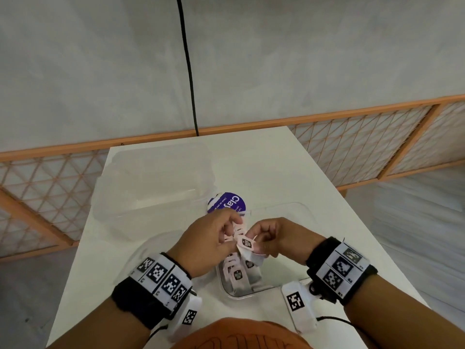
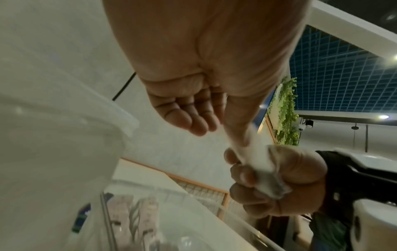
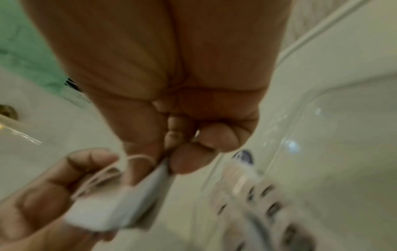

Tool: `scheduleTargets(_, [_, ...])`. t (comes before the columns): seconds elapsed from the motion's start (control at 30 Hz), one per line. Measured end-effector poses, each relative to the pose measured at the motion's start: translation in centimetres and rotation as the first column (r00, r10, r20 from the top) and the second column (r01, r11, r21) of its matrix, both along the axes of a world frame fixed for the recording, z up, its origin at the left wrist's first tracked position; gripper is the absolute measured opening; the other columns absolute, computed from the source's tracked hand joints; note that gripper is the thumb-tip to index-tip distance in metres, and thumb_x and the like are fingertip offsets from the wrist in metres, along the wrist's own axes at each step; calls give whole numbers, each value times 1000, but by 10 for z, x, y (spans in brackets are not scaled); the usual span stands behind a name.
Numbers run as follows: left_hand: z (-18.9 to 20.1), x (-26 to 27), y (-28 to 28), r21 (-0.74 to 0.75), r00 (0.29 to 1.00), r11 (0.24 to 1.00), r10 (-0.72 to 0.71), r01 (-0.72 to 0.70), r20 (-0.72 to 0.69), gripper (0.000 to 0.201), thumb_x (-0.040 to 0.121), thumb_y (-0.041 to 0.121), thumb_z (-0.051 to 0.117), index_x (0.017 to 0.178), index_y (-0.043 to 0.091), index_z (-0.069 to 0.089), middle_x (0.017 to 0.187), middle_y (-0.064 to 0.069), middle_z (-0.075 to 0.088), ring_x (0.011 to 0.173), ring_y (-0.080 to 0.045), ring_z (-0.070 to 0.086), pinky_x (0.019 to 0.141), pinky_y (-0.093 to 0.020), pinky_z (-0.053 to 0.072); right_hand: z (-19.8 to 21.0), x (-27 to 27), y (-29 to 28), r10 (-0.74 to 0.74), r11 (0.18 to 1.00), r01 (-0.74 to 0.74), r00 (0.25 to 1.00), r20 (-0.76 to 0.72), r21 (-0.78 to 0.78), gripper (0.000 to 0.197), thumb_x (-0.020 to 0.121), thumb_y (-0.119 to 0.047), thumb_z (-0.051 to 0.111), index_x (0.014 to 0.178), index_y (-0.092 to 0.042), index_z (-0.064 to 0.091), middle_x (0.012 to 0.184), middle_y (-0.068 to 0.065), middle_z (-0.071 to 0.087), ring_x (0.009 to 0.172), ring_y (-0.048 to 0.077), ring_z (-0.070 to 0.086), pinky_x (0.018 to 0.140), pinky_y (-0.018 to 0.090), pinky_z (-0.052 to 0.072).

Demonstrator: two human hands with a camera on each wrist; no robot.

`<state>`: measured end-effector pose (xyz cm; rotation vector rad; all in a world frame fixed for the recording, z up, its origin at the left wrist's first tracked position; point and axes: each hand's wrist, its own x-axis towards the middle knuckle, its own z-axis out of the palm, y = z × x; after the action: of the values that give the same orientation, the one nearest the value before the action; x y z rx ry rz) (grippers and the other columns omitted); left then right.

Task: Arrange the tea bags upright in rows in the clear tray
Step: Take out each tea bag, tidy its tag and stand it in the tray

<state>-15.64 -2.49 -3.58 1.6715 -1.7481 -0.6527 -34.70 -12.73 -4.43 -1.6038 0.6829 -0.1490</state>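
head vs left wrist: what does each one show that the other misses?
Head only: the white table, the whole clear plastic tray with its row of pink tea bags, the purple-labelled round packet, and both marker wristbands.

Left wrist only: the left hand's palm side with curled fingers, plus a blue grid ceiling and green hanging plants.

Both: the white tea bag pinched between the two hands, with the right hand gripping it above the tray.

The tea bag is smeared by blur in the right wrist view; the purple packet is partly hidden behind the left hand.
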Motion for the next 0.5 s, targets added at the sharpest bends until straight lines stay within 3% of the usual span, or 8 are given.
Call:
scheduleTargets(0.1, [-9,-10,-5,89,994,996,-16,7,104,18,83,25,68,96,32,57,86,11,54,69,-3,50,68,-20,45,-8,-23,-5,-149,988,150,989,-23,30,24,85,7,61,90,-16,59,64,-4,63,59,14,56,54,24,41])
scheduleTargets(0.2, [-20,-19,-8,232,944,959,-219,162,247,7,86,27,62,91,29,65,87,16,54,76,3,49,71,-15,41,-13,-39,-5,-321,905,296,946,36,305,33,87,11,57,108,-13,51,65,2,57,59,22,57,51,27,45])
scheduleTargets(0.27, [-28,-27,-11,356,895,899,-358,254,266,12,85,31,62,93,25,69,86,14,55,80,0,51,71,-15,41,-15,-47,-2,-360,876,328,933,26,355,39,88,13,53,116,-14,49,69,6,56,59,26,59,51,28,47])
scheduleTargets(0.33, [-34,-36,-14,441,854,848,-440,293,277,21,83,39,62,92,22,71,86,9,61,83,-8,58,76,-25,49,-16,-52,0,-351,886,334,936,-7,321,44,88,12,50,120,-17,48,78,10,57,60,27,60,52,29,48])
scheduleTargets(0.4, [-39,-44,-15,488,831,821,-474,296,293,25,84,42,63,92,20,72,91,6,67,83,-10,60,78,-27,49,-19,-56,2,-334,913,339,941,-63,226,42,86,8,53,117,-20,50,85,11,61,62,25,60,53,28,48])
scheduleTargets(0.5, [-42,-51,-19,509,812,818,-476,267,339,31,89,43,57,93,15,70,99,0,68,86,-14,59,78,-26,46,-24,-58,2,-292,956,280,935,-200,-89,27,80,-3,61,100,-21,57,79,1,63,63,15,59,55,24,45])
